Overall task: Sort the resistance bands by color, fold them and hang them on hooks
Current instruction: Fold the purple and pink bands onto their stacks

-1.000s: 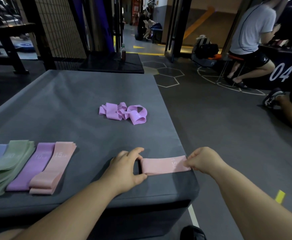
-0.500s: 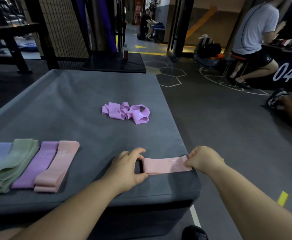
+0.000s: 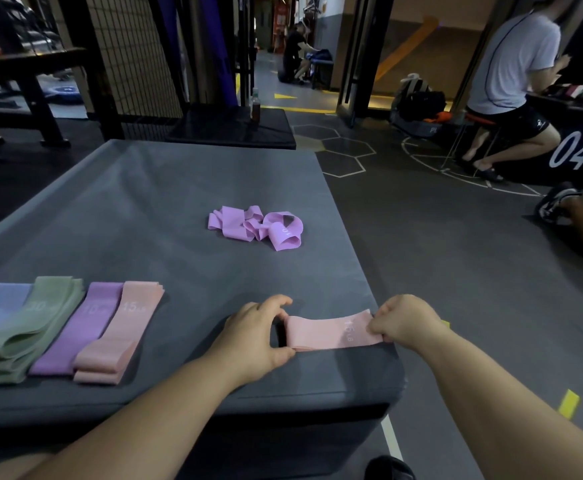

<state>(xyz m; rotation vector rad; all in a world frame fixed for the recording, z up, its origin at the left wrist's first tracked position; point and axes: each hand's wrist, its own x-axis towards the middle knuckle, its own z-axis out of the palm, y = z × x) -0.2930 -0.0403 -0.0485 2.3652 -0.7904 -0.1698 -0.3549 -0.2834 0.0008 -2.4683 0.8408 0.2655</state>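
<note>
A wide grey padded platform (image 3: 144, 209) fills the middle of the view, seen from above by the person working at it. Along the platform's near left edge lies a row of folded bands: blue (image 3: 2, 306), a thick green stack (image 3: 40, 323), purple (image 3: 78, 330) and a pink stack (image 3: 123, 327), side by side and touching. At the platform's centre sits a loose heap of purple bands (image 3: 255, 226), still tangled.

At the platform's near right corner lies a folded pink band (image 3: 328, 329), flat on the surface. The left hand (image 3: 252, 337) curls its finger and thumb round the band's left end. The right hand (image 3: 404, 320) pinches the right end.

Over the last second almost nothing has moved: both hands stay on the same ends and the band keeps its place at that corner. This suggests the fold is being squared up, not started anew. Pink looks nearly sorted; the purple heap remains, and no hooks are in view.
</note>
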